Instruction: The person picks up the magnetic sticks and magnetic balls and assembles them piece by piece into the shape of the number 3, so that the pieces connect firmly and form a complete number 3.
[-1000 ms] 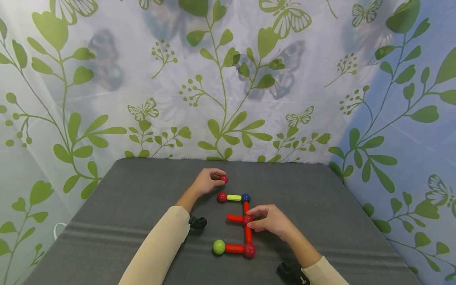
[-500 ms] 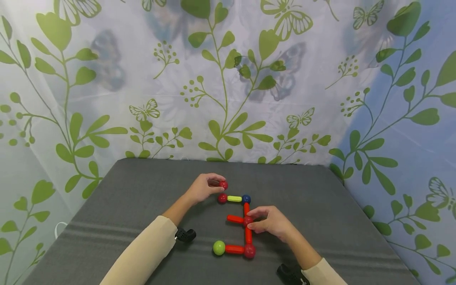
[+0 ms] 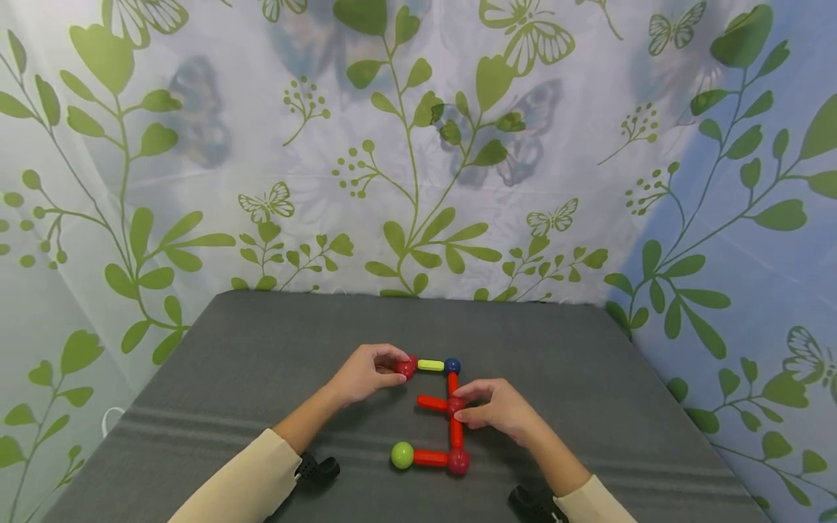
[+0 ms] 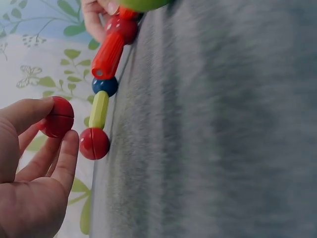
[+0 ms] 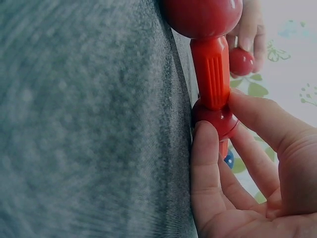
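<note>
My left hand (image 3: 366, 374) pinches a loose red ball (image 4: 60, 117) between thumb and fingers. In the left wrist view that ball is raised off the table, beside the red end ball (image 4: 94, 144) of a ball-and-rod toy figure. A yellow rod (image 3: 431, 365) joins the end ball to a blue ball (image 3: 452, 365). With thumb and fingers my right hand (image 3: 500, 407) grips the figure's middle red ball (image 5: 218, 119). A red rod (image 3: 431, 402) sticks out leftward from it, its far end bare. At the near end, a red corner ball (image 3: 458, 461) carries a rod and a green ball (image 3: 402, 455).
The figure lies on a grey cloth-covered table (image 3: 588, 392). A patterned curtain (image 3: 418, 160) with green leaves and butterflies hangs behind and at both sides. Black straps with small devices (image 3: 319, 470) sit at both wrists.
My left hand has brought the loose red ball nearer to me, from behind the figure to over its red end ball. The right hand keeps its grip, and the figure has not moved.
</note>
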`<control>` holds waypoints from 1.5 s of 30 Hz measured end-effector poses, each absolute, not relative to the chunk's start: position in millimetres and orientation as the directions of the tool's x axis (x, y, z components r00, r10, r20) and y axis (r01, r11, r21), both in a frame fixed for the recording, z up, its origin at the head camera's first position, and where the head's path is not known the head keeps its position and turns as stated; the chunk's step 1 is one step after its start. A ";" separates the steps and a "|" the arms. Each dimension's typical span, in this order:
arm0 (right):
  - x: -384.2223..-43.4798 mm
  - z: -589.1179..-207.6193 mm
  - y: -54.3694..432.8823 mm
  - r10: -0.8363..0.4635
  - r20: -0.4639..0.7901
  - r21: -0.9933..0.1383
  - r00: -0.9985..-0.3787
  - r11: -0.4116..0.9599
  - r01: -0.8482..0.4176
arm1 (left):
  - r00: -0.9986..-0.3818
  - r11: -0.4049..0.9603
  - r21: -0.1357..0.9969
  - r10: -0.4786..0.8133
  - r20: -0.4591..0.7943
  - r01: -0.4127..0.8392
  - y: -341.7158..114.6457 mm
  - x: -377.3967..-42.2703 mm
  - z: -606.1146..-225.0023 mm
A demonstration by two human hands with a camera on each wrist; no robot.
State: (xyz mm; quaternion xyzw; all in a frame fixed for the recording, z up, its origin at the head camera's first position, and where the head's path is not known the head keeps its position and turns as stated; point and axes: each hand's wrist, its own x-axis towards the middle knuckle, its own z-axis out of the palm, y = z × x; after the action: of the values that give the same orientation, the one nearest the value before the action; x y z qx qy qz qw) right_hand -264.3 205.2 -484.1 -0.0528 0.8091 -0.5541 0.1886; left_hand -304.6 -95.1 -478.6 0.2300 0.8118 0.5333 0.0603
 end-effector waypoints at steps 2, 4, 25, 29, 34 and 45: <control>-264.4 -484.3 205.0 -0.295 -0.248 -0.916 -0.923 0.380 0.125 | -0.880 0.323 0.895 0.454 0.137 0.306 -97.3 -302.3 -482.7; -264.0 -483.7 204.5 -0.297 -0.248 -0.916 -0.922 0.381 0.124 | -0.882 0.334 0.898 0.458 0.112 0.287 -98.6 -298.3 -484.2; -265.6 -483.1 205.1 -0.293 -0.246 -0.915 -0.924 0.385 0.122 | -0.874 0.436 0.862 0.485 0.016 0.258 -93.4 -288.0 -491.2; -266.5 -483.1 204.6 -0.286 -0.247 -0.913 -0.926 0.389 0.124 | -0.874 0.438 0.860 0.486 0.020 0.263 -92.5 -288.3 -491.6; -266.9 -482.5 204.5 -0.285 -0.243 -0.911 -0.927 0.395 0.118 | -0.867 0.435 0.857 0.498 0.028 0.278 -90.6 -287.6 -489.5; -265.8 -482.0 204.3 -0.298 -0.241 -0.914 -0.923 0.390 0.113 | -0.855 0.444 0.851 0.518 0.012 0.281 -90.4 -286.9 -485.7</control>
State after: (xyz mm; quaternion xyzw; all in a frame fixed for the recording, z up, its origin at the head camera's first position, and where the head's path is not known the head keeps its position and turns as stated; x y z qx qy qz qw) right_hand -265.8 204.3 -482.0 -0.0571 0.8125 -0.5492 0.1871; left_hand -286.9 -90.4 -485.7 0.2377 0.8404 0.4705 0.1262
